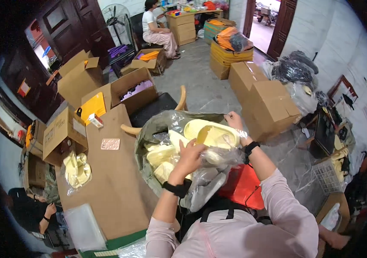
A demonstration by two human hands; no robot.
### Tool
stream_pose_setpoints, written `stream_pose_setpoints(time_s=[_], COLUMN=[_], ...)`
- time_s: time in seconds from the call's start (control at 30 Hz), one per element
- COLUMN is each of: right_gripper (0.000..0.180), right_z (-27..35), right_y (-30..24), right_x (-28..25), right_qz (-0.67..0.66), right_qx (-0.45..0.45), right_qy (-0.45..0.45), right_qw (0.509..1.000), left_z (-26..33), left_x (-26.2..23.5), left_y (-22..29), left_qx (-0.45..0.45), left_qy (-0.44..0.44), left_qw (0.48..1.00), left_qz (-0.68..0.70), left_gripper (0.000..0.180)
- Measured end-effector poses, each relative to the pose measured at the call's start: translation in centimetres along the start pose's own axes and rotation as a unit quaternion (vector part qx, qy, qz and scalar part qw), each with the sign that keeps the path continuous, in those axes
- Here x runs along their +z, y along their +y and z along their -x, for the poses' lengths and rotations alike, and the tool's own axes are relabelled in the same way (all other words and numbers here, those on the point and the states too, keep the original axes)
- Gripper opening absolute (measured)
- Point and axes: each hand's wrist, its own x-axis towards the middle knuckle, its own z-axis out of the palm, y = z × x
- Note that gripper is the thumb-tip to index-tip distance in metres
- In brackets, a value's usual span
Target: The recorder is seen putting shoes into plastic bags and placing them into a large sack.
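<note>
A pale yellow slipper [211, 131] lies inside a clear plastic bag [217, 159] in front of me. My left hand [190, 157] grips the near end of the slipper through the bag. My right hand [235, 121] pinches the bag's far edge beside the slipper's toe. Under both hands stands a big open plastic sack [151, 129] filled with several more pale yellow slippers [159, 155]. A black band sits on each wrist.
A brown cardboard-covered table [114, 189] is at my left, with bagged yellow slippers [77, 170] and a stack of clear bags [82, 225]. Cardboard boxes [265, 101] stand right. A red stool [243, 185] is near my lap. One person sits far back, another crouches lower left.
</note>
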Motion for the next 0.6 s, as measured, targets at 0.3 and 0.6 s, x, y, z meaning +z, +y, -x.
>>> stream_pose_setpoints(time_s=[0.3,0.6], right_gripper=[0.024,0.02], right_z=[2.0,3.8], right_y=[-2.8,-5.5], right_x=[-2.2,-0.9], right_qz=[0.02,0.043], right_qx=[0.011,0.004], right_qy=[-0.009,-0.045], right_qw=[1.0,0.998], left_z=[-2.8,-7.0], left_x=[6.1,12.7], left_y=[-3.8,-6.4], left_qx=[0.04,-0.007], left_qy=[-0.109,-0.019], left_qw=[0.984,0.966], left_qz=[-0.133,-0.259], left_gripper=[0.015,0.02])
